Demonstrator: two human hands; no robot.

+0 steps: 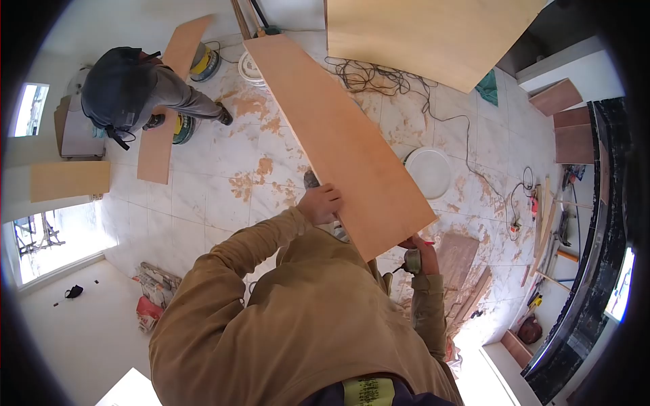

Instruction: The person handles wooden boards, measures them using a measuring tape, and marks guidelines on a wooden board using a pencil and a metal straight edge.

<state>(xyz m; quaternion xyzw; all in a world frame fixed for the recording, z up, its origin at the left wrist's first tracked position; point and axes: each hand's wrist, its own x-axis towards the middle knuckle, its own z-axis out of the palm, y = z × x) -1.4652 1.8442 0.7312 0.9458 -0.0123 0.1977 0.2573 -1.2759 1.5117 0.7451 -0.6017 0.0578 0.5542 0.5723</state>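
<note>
A long, flat wooden board (pixel 345 139) stretches away from my body, its near end at my waist. My left hand (pixel 321 203) is closed on the board's left edge, fingers lying over the top face and the thumb hidden. At the near right corner is my right hand (pixel 424 252), partly hidden beneath the board. A thin red stick, like a pencil (pixel 428 243), pokes out from its closed fingers. A watch (pixel 412 261) is on that wrist.
White buckets (pixel 429 173) stand by the board. A co-worker (pixel 122 88) bends over another board (pixel 154 155) at the left. Cables (pixel 379 76) cross the dusty tiled floor (pixel 217 162). A large wooden panel (pixel 426 37) stands at the back; scrap boards (pixel 458 260) lie right.
</note>
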